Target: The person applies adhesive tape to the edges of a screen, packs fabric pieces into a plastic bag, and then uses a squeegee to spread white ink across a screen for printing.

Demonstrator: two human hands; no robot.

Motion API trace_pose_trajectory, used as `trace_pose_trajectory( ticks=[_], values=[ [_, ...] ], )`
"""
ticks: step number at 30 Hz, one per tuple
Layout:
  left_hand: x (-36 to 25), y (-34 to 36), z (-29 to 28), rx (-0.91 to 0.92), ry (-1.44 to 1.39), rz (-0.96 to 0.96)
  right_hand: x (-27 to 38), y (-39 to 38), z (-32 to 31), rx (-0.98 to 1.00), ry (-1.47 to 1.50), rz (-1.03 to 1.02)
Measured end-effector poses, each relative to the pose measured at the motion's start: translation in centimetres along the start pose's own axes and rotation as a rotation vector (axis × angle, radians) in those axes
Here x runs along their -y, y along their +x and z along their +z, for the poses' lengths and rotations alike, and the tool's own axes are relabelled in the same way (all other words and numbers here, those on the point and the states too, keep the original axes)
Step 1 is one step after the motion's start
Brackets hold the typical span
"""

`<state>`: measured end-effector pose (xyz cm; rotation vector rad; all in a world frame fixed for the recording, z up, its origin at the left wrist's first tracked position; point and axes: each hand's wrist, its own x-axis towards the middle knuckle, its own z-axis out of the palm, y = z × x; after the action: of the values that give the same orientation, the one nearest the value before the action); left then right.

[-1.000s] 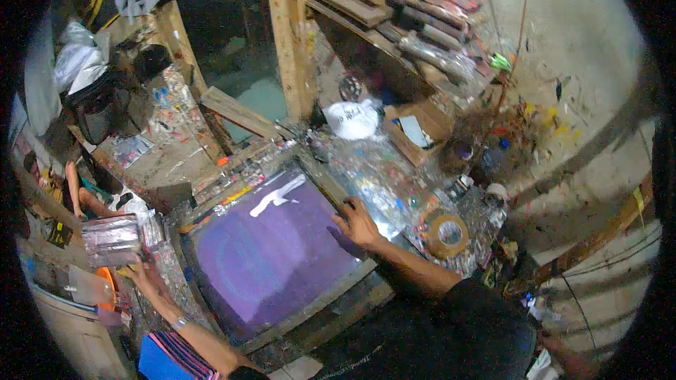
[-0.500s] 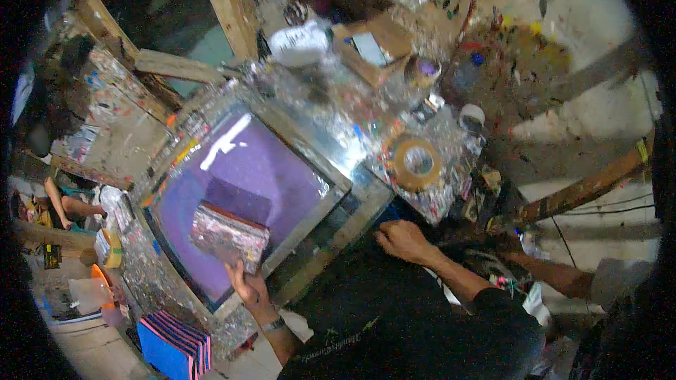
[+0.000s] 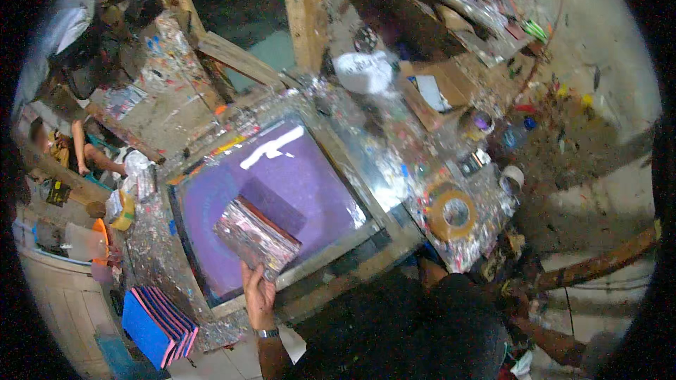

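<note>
A wood-backed squeegee (image 3: 257,236), crusted with paint, rests over the near part of a purple printing screen (image 3: 320,176). The fingers of my left hand (image 3: 259,290) close around the squeegee's near end, and a watch sits on that wrist. My right hand (image 3: 432,272) is down by the near right edge of the paint-spattered table (image 3: 148,246). Shadow and my dark sleeve mostly hide it, so its fingers do not show. A white glare streak crosses the far part of the screen.
A roll of brown tape (image 3: 452,212) lies on plastic to the right. Blue and pink stacked sheets (image 3: 158,327) hang at the near left corner. A cardboard piece (image 3: 451,84) and a white bundle (image 3: 362,72) lie farther back. Another person's arm (image 3: 553,341) shows at lower right.
The view has shifted, so the table sits farther right. My right hand, closed near the table edge before, has dropped lower into shadow. My left hand still grips the squeegee.
</note>
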<state>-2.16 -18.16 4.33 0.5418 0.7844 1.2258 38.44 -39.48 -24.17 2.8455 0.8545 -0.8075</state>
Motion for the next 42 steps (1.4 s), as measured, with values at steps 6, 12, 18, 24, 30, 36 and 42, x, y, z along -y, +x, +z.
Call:
trace_pose_trajectory(
  ticks=[6,12,18,24,30,36,42],
  values=[
    [1.0,0.5,-0.7,0.023,-0.026,-0.007,-1.2,0.9,1.1,0.03,-0.149,0.089],
    [0.3,0.5,-0.1,0.086,-0.042,-0.071,-2.7,-1.6,1.1,-0.015,-0.183,0.017],
    [-0.2,-0.2,1.0,0.122,-0.005,-0.077,3.7,-18.7,-17.0,-0.083,1.648,0.16],
    [9.8,4.7,8.1,0.212,0.862,0.067,15.1,-18.3,-30.2,-0.283,1.839,-0.563],
    [17.9,8.3,11.7,0.396,0.425,0.087,21.2,-14.7,-32.4,-0.511,0.668,-1.023],
    [21.7,9.6,8.5,0.441,1.287,0.177,22.1,-9.0,-24.5,-0.511,0.261,-1.05],
    [17.1,8.1,13.9,0.184,1.114,0.217,27.8,-3.1,-29.6,-0.442,0.426,-1.077]
  ],
)
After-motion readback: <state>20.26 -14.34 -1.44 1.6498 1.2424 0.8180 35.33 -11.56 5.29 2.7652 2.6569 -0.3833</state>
